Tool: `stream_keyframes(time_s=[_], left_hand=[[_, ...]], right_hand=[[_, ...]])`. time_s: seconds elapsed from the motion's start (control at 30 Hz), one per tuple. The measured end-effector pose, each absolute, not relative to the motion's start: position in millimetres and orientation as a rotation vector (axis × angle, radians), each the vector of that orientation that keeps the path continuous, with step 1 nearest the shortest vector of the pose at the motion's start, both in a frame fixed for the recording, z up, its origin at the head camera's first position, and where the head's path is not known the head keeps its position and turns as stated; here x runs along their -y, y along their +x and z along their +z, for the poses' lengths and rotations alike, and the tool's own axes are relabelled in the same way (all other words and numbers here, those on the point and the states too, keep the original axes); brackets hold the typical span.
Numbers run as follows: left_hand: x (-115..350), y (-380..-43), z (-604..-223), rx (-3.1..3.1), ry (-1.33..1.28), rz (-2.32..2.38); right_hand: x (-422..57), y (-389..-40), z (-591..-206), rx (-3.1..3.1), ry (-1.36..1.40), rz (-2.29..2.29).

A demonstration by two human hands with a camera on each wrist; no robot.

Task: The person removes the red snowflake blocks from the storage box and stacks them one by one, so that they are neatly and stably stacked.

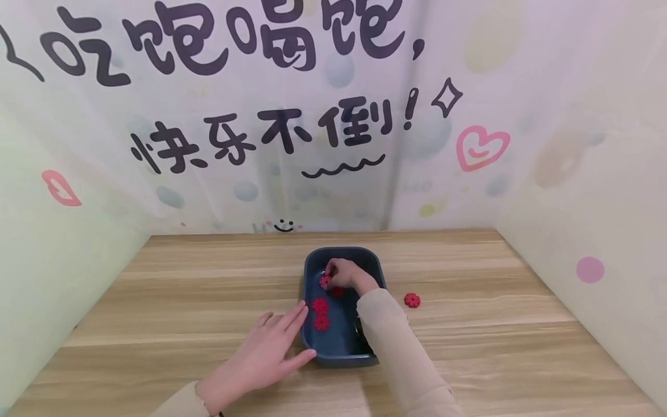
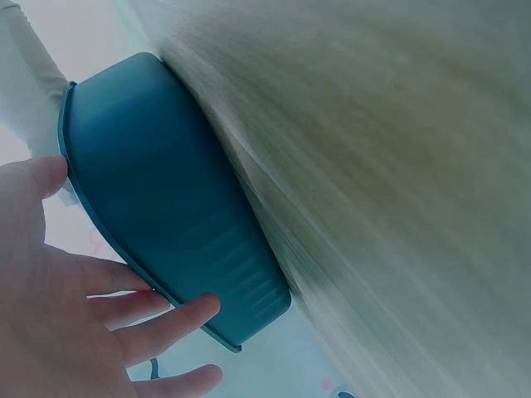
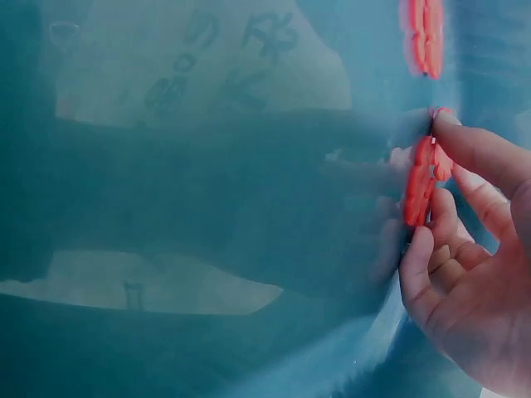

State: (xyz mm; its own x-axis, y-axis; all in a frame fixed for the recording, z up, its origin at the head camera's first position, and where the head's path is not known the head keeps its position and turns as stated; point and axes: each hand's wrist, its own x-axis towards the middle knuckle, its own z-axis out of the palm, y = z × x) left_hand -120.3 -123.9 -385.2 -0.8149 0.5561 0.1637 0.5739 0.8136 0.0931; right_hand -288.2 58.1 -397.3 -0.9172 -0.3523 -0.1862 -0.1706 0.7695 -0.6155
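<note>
A dark blue rectangular tub stands on the table, with several red flower-shaped discs in it. My left hand rests against the tub's left side, its fingers extended. In the left wrist view, the thumb and fingers touch the rim of the blue tub. Inside the far part of the tub, my right hand pinches a red flower-shaped disc between thumb and fingertips. Partly under that hand lies another disc. Two more discs sit side by side near the left wall.
One red flower-shaped disc lies on the wooden table, right of the tub. A printed white curtain hangs behind the table, and pale walls close both sides. My right sleeve covers the tub's near right corner.
</note>
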Motion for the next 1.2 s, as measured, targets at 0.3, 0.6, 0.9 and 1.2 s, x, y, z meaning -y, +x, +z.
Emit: stream_keyframes(time_s=[0.3,0.6,0.9,1.2], left_hand=[[124.6,-119.3,-383.1,2.883,-0.903,-0.230],[124.4,-119.5,-383.2,2.893,-0.898,-0.237],[124.1,-119.2,-382.9,2.903,-0.895,-0.240],[124.4,-119.0,-382.5,2.903,-0.894,-0.229]], right_hand=[[-55.3,-286.3,-396.7,-2.656,-0.443,-0.896],[-55.8,-286.7,-394.8,-2.639,-0.497,-0.790],[-58.7,-287.6,-391.7,-2.578,-0.475,-0.783],[-58.6,-287.2,-392.0,-2.584,-0.495,-0.746]])
